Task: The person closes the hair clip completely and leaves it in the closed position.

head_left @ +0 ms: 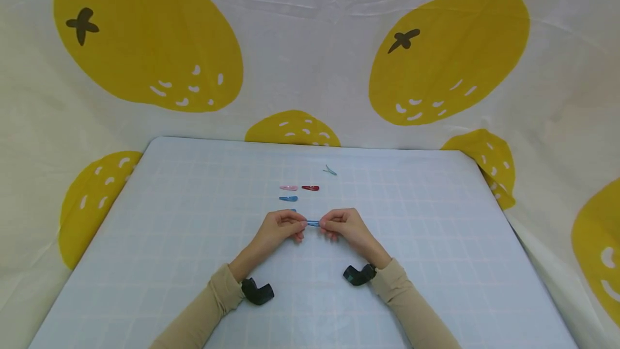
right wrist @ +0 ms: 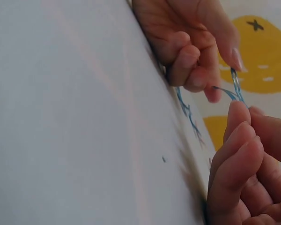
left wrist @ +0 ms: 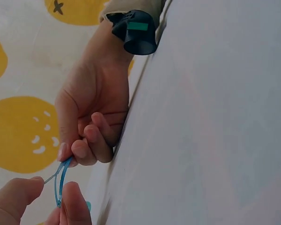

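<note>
A blue snap hair clip (head_left: 312,223) is held level between both hands over the table's middle. My left hand (head_left: 283,226) pinches its left end between thumb and fingers. The right hand (head_left: 350,229) pinches the other end. In the left wrist view, the clip (left wrist: 62,180) has its thin inner tongue bent away from the frame. The same bent clip (right wrist: 236,89) appears in the right wrist view. Just beyond the left hand, another blue clip (head_left: 293,210) shows only its tip.
Farther back lie a pink clip (head_left: 288,188), a red clip (head_left: 310,188) and a blue clip (head_left: 288,199). A teal clip (head_left: 330,170) with spread parts lies near the back edge of the pale checked table (head_left: 436,230). Behind hangs a lemon-print cloth (head_left: 310,58).
</note>
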A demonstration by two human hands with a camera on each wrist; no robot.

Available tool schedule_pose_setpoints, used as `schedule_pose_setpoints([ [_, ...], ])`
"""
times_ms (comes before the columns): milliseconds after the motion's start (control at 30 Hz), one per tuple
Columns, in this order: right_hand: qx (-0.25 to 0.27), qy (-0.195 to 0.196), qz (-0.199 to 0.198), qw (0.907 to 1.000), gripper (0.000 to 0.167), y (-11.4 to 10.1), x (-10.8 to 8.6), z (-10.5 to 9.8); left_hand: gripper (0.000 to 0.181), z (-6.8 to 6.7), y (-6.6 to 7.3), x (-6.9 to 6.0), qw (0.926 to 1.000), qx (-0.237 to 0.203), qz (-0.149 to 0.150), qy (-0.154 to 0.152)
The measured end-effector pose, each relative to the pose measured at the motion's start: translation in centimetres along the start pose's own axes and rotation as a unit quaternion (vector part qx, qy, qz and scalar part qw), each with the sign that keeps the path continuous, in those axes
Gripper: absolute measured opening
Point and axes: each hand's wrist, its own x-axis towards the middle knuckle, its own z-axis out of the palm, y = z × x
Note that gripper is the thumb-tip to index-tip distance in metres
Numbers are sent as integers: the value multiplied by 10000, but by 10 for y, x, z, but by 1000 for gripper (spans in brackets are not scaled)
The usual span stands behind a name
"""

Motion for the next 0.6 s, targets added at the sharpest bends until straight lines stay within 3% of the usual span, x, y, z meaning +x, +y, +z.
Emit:
schedule_pose_setpoints([
  [133,74,12,9,10000,22,-1,0,0,24,0,1,0,9999,135,-53,-39],
  [600,-115,128,-95,9998,17,2,0,3,16,1,-3,-3,9986,315,404,-118],
])
